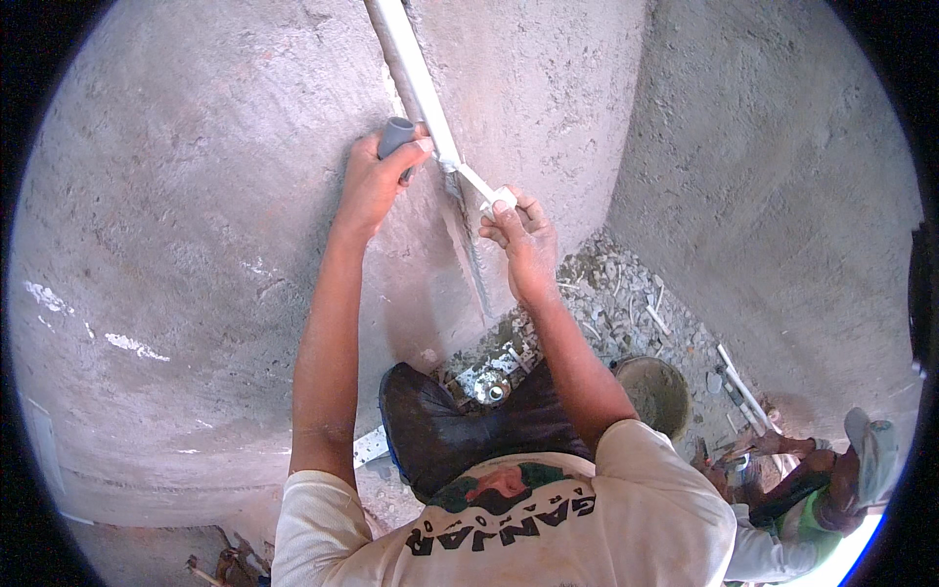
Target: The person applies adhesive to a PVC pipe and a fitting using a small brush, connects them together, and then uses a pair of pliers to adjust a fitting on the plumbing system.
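A white pipe (416,78) runs down the wall in a cut groove and ends between my hands. My left hand (377,181), just left of the pipe's end, is closed around a short grey pipe fitting (396,135) with its round mouth facing up. Below and right of the pipe end, my right hand (523,235) pinches what looks like a small roll of white tape (500,201). A narrow white strip (474,181) stretches from it to the pipe end, where some white material is bunched. My fingers partly cover the roll.
The groove (469,254) continues below the pipe. Rubble (616,289) covers the floor along the wall, beside a round bucket (653,391). White pipe lengths (748,396) lie at right. Another person in a cap (871,455) is crouched at the lower right.
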The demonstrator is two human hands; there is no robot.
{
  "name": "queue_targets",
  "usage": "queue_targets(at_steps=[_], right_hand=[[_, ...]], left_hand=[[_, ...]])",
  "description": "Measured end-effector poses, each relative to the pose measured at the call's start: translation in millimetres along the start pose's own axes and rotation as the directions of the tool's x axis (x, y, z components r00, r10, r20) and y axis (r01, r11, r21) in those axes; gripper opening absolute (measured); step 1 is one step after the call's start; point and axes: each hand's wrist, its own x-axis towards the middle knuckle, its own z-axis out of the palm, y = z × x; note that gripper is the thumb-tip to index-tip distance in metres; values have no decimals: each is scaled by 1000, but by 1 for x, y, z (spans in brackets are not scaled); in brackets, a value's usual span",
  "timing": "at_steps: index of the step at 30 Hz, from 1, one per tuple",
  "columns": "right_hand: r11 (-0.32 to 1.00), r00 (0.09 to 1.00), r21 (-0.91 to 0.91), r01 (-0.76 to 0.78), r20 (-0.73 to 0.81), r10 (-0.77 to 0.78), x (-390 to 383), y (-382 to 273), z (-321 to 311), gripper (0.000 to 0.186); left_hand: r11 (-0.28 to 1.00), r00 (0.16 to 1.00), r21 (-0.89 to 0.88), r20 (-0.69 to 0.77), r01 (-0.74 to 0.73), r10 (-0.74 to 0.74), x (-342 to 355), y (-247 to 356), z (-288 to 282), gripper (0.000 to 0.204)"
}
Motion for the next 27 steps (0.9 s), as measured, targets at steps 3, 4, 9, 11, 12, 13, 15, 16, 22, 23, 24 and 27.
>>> queue_targets(at_steps=[3,4,9,11,12,13,15,16,22,23,24,27], right_hand=[[999,999,7,39,-28,-38,4,1,-2,35],[998,998,9,57,-36,-57,6,2,-4,36],[993,993,-81,82,-84,-89,8,4,-9,39],[993,992,-62,98,-78,-103,4,6,-13,39],[993,991,-53,105,-75,-109,3,6,-16,39],[991,992,-99,94,-71,-101,0,5,-22,39],[980,997,-190,54,-49,-64,-9,5,-36,38],[980,998,-194,33,-51,-44,-12,9,-44,39],[940,990,-314,-131,-1,138,-43,48,-103,36],[925,983,-339,-175,-8,183,-47,52,-109,36],[905,980,-382,-185,-3,199,-50,56,-116,34],[857,970,-479,-191,43,240,-58,71,-140,34]], left_hand=[[1000,1000,8,-11,6,-6,-2,7,3,20],[1000,1000,12,-5,-4,4,-2,7,3,20],[994,999,105,-18,-28,30,-1,5,2,20],[984,998,179,-55,-17,27,-2,6,6,22],[976,997,216,-73,-10,26,-1,7,8,23],[965,996,259,-67,-40,59,1,7,9,26],[933,991,349,-67,-83,113,2,1,7,30],[912,988,401,-81,-92,135,7,0,8,35],[880,980,462,-98,-111,175,8,-2,16,37],[869,981,482,-89,-107,170,8,0,17,37],[859,983,502,-79,-103,164,8,2,18,37],[772,982,624,-42,-119,185,10,2,16,35]])
